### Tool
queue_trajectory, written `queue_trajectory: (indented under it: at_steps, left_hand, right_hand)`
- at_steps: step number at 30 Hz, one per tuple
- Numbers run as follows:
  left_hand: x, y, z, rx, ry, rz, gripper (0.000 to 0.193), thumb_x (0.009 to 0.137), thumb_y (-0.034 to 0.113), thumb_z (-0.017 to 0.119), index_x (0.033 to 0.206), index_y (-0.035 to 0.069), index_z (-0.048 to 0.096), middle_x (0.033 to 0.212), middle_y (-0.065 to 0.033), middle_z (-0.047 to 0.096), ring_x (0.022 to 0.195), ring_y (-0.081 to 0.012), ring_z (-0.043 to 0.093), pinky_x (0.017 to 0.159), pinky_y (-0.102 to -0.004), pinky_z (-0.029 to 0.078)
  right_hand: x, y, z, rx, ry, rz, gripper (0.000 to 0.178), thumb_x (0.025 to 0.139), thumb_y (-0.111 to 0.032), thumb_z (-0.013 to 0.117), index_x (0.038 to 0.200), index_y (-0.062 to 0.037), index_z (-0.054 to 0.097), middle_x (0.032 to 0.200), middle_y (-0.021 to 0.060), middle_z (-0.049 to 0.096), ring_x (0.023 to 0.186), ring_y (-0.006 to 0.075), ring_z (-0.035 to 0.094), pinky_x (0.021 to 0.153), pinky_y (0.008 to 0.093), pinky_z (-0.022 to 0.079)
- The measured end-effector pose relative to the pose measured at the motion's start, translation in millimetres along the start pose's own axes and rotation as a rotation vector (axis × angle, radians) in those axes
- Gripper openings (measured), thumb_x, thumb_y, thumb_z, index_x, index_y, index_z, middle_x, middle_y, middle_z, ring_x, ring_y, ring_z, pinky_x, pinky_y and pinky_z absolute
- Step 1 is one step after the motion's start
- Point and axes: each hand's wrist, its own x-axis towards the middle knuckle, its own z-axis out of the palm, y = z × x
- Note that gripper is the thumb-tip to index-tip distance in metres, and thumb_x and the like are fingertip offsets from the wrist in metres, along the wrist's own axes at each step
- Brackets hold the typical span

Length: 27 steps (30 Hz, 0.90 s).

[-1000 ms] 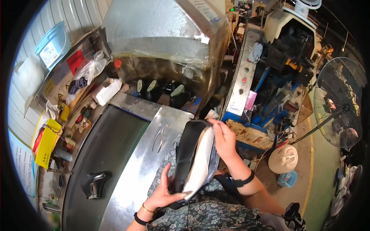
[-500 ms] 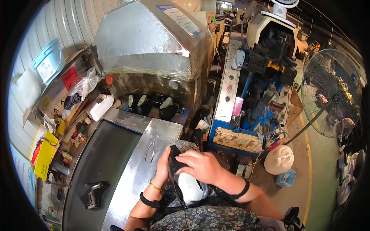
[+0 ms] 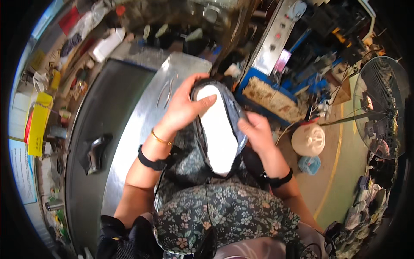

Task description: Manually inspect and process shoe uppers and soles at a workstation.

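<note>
A dark shoe upper [image 3: 236, 113] with a white insole board [image 3: 219, 138] facing up is held over my lap, its long axis pointing away from me. My left hand [image 3: 186, 105] grips the far end, thumb pressed on the white board and fingers round the dark edge. My right hand [image 3: 258, 131] holds the right side, its fingertips against the dark edge and partly hidden behind it. Left of my hands, metal pincers [image 3: 165, 94] lie on the shiny metal table [image 3: 129, 146]. Another black shoe upper [image 3: 95, 152] rests on the dark belt [image 3: 86, 190].
Several dark shoe forms [image 3: 161, 33] stand at the back left. A blue machine [image 3: 254, 82] stands ahead on the right, with a cream jug [image 3: 308, 140], a small blue basket [image 3: 309, 165] and a large fan [image 3: 381, 108] beyond it. A yellow box [image 3: 41, 125] is far left.
The view has tilted downward. The shoe now shows its white underside fully; my left thumb has come onto the board, and my right hand has moved from the upper's far end to its right side.
</note>
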Motion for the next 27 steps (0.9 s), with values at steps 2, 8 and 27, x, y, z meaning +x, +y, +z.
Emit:
queue_trajectory:
  at_steps: [2, 8, 27]
  left_hand:
    - [-8, -9, -1, -0.006, -0.023, -0.023, 0.049, 0.082, 0.01, 0.073, 0.125, 0.001, 0.051, 0.11, -0.0045, 0.059, 0.101, -0.0122, 0.054, 0.09, -0.0261, 0.044]
    - [-16, -31, 11, -0.114, 0.01, -0.042, 0.05, 0.082, 0.009, 0.072, 0.125, 0.0, 0.049, 0.114, -0.0088, 0.058, 0.105, -0.0158, 0.055, 0.092, -0.0285, 0.044]
    - [-12, -34, 15, 0.199, 0.026, 0.046, 0.054, 0.083, 0.016, 0.072, 0.127, -0.002, 0.046, 0.118, -0.0164, 0.055, 0.111, -0.0247, 0.053, 0.097, -0.0334, 0.041]
  right_hand:
    - [12, 16, -5, 0.382, -0.003, 0.164, 0.048, 0.096, -0.038, 0.055, 0.123, 0.0009, 0.055, 0.103, 0.0042, 0.063, 0.089, 0.0113, 0.058, 0.08, 0.0274, 0.048]
    - [3, 33, 32, -0.093, 0.042, 0.199, 0.058, 0.104, -0.046, 0.023, 0.127, -0.0031, 0.054, 0.105, 0.0122, 0.066, 0.098, 0.0219, 0.062, 0.092, 0.0314, 0.045]
    - [-46, 58, 11, -0.516, -0.1, -0.066, 0.062, 0.101, -0.039, 0.039, 0.142, 0.0055, 0.03, 0.143, 0.0261, 0.037, 0.132, 0.0368, 0.039, 0.105, 0.0414, 0.034]
